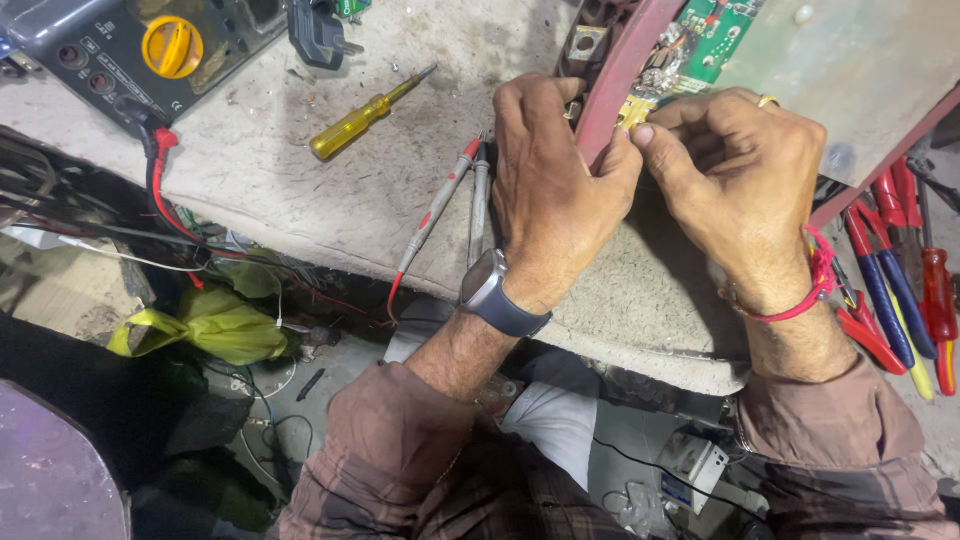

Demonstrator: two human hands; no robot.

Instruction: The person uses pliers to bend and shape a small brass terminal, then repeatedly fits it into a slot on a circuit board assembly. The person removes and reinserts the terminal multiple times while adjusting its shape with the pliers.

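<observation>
surface: worn, dusty grey pad (300, 190)
on it: yellow-handled screwdriver (362, 117), grey multimeter with yellow dial (140, 50), red and grey test probes (455, 195), black plug adapter (318, 32)

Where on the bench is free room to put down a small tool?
Bare bench lies between the screwdriver and the probes, and below the screwdriver to the front edge. It is crowded by the multimeter, under both hands (left hand, right hand), and at the pliers.

1. The left hand (555, 190) covers the tips of the two test probes (455, 200).
2. Both thumbs hide the spot they pinch on the circuit board (715, 40), itself cut by the top edge.
3. The multimeter (130, 50) runs off the top-left corner.
4. The pliers (895, 290) leave the frame on the right.
</observation>
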